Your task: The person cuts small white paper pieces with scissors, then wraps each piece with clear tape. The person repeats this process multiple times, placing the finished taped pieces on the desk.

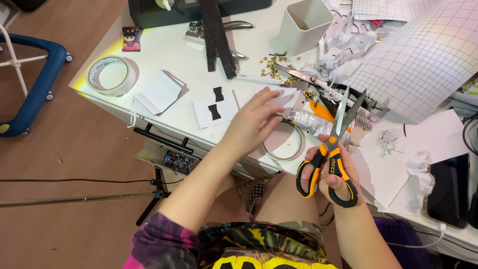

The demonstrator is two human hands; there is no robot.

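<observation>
The open blades of the orange-and-black scissors (334, 149) pointed toward the white paper piece (280, 97), just beside the left hand (251, 124); a quick snip could probably have nicked the fingertips (279, 110) steadying it, or the blades could have snagged the glue tube (309, 119) lying between. The left hand's fingers were spread nearly flat, tips pressing the paper at the near edge of the white table (169, 50). The right hand (332, 172) had its fingers curled closed through the scissor loops, gripping them upright over the table's edge, a tape ring (285, 142) between the hands
</observation>
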